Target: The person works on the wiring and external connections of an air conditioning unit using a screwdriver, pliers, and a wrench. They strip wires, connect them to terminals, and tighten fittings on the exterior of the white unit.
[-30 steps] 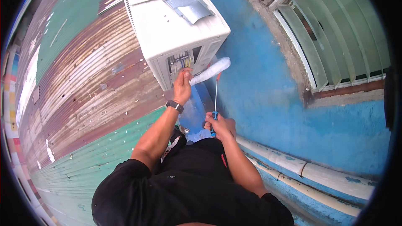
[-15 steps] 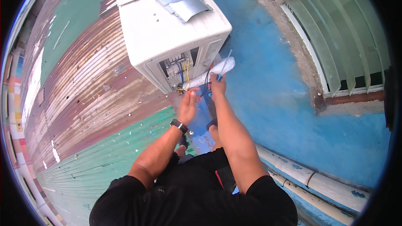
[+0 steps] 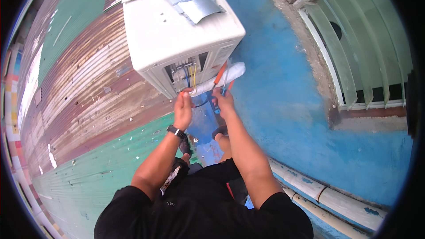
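An open wiring panel [image 3: 186, 71] on the white outdoor air-conditioner unit [image 3: 181, 31] shows blue and yellow wires. My left hand [image 3: 182, 108] is closed at its fingertips on a dark cable [image 3: 202, 103] below the panel. To its right, my right hand [image 3: 223, 102] grips a blue-handled tool [image 3: 217, 110], with orange parts [image 3: 220, 73] just above the hand; I cannot tell whether these belong to one tool. A white wrapped pipe bundle [image 3: 237, 71] runs beneath the panel, behind both hands.
Loose metal plates [image 3: 195, 4] lie atop the unit. Rusty and green corrugated sheeting [image 3: 79, 84] extends at left. A blue wall [image 3: 283, 84] with a louvred window [image 3: 367, 48] stands at right, with pipes [image 3: 305, 181] along it lower down. My legs and feet show below the hands.
My right hand has risen with the tool toward the panel. My left hand has dropped below the panel opening and shifted left. Orange parts now show above my right hand.
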